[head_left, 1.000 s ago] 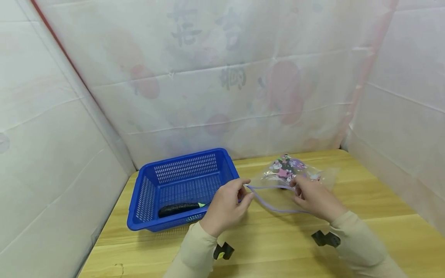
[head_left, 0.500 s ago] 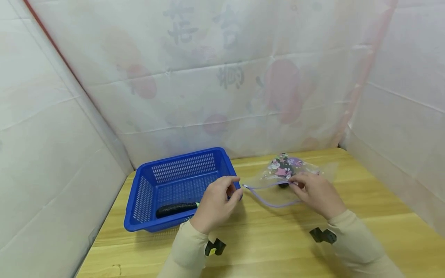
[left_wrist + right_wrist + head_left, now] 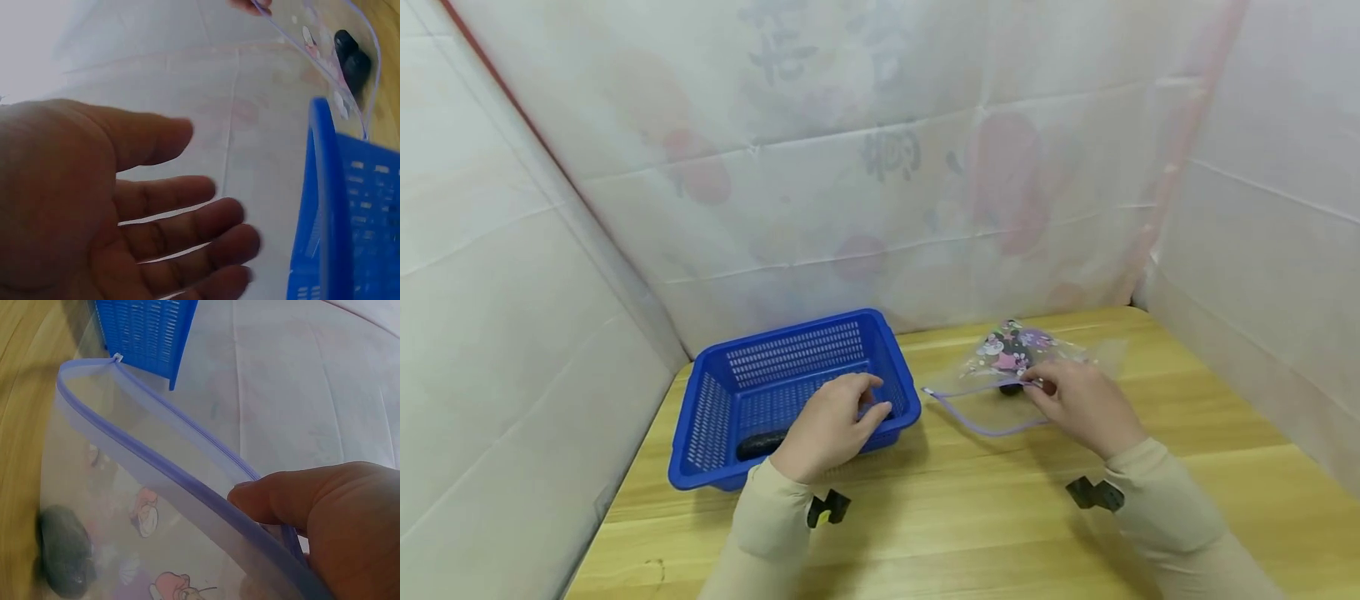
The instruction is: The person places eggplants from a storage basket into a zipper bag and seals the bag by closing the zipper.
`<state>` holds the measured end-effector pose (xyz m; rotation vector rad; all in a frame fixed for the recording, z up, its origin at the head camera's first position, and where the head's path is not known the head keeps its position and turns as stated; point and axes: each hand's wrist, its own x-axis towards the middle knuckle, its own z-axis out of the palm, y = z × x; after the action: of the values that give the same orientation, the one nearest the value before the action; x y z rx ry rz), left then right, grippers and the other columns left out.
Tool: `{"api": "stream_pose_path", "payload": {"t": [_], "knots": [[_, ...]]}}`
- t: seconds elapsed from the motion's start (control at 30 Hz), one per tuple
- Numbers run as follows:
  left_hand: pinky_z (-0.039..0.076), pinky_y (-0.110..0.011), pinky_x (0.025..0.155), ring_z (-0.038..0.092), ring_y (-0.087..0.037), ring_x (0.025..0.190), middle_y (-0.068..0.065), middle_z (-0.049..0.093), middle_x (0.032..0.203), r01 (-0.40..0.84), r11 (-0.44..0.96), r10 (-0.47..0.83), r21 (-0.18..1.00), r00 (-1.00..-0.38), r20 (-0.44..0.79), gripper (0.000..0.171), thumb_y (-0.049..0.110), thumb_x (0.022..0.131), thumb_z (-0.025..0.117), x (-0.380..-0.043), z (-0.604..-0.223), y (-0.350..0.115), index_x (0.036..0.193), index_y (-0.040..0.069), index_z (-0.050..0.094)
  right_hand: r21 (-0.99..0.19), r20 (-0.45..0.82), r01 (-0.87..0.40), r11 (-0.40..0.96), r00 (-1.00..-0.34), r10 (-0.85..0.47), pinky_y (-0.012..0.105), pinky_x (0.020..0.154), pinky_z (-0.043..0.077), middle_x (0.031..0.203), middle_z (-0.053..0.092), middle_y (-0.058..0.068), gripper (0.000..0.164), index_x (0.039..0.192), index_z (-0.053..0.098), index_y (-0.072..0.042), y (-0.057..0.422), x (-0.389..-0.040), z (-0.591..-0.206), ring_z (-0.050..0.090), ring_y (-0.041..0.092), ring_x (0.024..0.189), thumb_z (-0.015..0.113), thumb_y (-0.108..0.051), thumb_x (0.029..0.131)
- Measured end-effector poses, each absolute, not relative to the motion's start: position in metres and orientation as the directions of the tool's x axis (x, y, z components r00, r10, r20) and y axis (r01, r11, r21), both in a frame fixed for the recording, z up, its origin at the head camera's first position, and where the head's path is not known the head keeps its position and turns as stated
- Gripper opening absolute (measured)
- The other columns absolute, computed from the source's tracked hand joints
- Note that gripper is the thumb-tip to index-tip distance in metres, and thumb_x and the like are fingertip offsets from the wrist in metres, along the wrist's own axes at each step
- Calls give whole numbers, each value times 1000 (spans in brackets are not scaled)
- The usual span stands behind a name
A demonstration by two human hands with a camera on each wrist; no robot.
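My right hand (image 3: 1082, 404) pinches the purple zip edge of a clear zip bag (image 3: 125, 481) printed with cartoon figures, whose mouth gapes toward the left. Inside the bag lies a dark, rounded object (image 3: 65, 550), dimmed by the plastic; the left wrist view shows it as dark and lumpy (image 3: 353, 59). My left hand (image 3: 831, 421) hovers over the near right part of a blue plastic basket (image 3: 797, 337), fingers loosely bent and nothing between them. In the basket is a long, dark, eggplant-like vegetable (image 3: 760, 444), its right end hidden behind the left hand.
The basket and bag sit side by side on a wooden table (image 3: 955, 517). White printed sheeting (image 3: 820, 208) hangs right behind the table, with more sheeting at the left and right sides.
My left hand has moved left, away from the bag's zip corner to over the basket, covering the vegetable's green tip. My right hand keeps its pinch on the bag's edge.
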<state>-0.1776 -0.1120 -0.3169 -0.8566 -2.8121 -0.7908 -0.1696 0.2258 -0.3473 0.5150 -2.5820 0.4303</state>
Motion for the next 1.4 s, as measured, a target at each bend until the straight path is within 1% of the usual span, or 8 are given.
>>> {"api": "stream_pose_path", "payload": {"t": [0.1, 0.23, 0.37, 0.57, 0.8, 1.07, 1.3, 1.4], "knots": [[50, -31, 72, 60, -14, 86, -2, 64, 102, 543, 721, 530, 431, -832, 162, 34, 31, 96, 60, -179, -312, -118, 123, 9, 62, -208, 498, -425, 881, -821, -278, 29, 52, 41, 72, 61, -6, 10, 91, 74, -11, 226, -168, -348, 49, 7, 59, 74, -14, 82], [51, -36, 80, 61, -20, 99, -5, 64, 113, 523, 760, 560, 386, -828, 20, 40, 34, 97, 58, -183, -299, -127, 128, 10, 59, -207, 499, -421, 883, -822, -275, 29, 52, 41, 72, 61, -6, 11, 92, 74, -11, 227, -167, -347, 49, 7, 60, 74, -14, 82], [50, -36, 83, 60, -17, 99, -2, 64, 114, 522, 795, 574, 309, -812, -105, 44, 37, 96, 59, -191, -287, -136, 131, 11, 57, -205, 497, -413, 887, -825, -269, 29, 52, 41, 72, 61, -6, 11, 92, 73, -12, 229, -167, -347, 50, 7, 60, 74, -15, 82], [50, -35, 83, 60, -13, 95, -1, 64, 109, 528, 808, 582, 263, -784, -215, 40, 33, 96, 59, -214, -273, -140, 130, 13, 58, -203, 493, -413, 888, -826, -272, 30, 52, 42, 73, 63, -5, 11, 92, 73, -13, 230, -171, -349, 52, 8, 60, 74, -16, 82], [50, -36, 86, 60, -15, 100, -2, 64, 112, 519, 822, 569, 234, -764, -304, 36, 31, 97, 58, -242, -265, -133, 129, 15, 59, -206, 481, -415, 886, -832, -278, 29, 52, 42, 72, 62, -5, 11, 92, 73, -12, 229, -174, -351, 51, 8, 60, 74, -17, 82], [47, -38, 93, 53, -21, 118, -5, 53, 135, 542, 824, 559, 162, -738, -378, 38, 28, 96, 58, -272, -264, -122, 130, 12, 58, -217, 489, -419, 882, -828, -274, 28, 51, 40, 70, 60, -6, 12, 93, 74, -11, 224, -174, -348, 49, 7, 58, 73, -16, 82], [46, -40, 95, 50, -23, 122, -6, 51, 139, 510, 849, 517, 135, -752, -410, 49, 39, 94, 60, -289, -270, -114, 134, 12, 55, -212, 480, -418, 883, -832, -279, 28, 52, 41, 70, 59, -7, 12, 93, 74, -11, 224, -177, -347, 49, 7, 60, 73, -16, 83], [46, -39, 95, 50, -23, 122, -5, 51, 138, 498, 858, 499, 121, -756, -424, 50, 41, 93, 61, -295, -276, -112, 134, 12, 55, -213, 469, -412, 886, -839, -277, 27, 52, 41, 70, 58, -7, 12, 94, 74, -11, 224, -177, -348, 49, 7, 60, 73, -16, 83]]}}
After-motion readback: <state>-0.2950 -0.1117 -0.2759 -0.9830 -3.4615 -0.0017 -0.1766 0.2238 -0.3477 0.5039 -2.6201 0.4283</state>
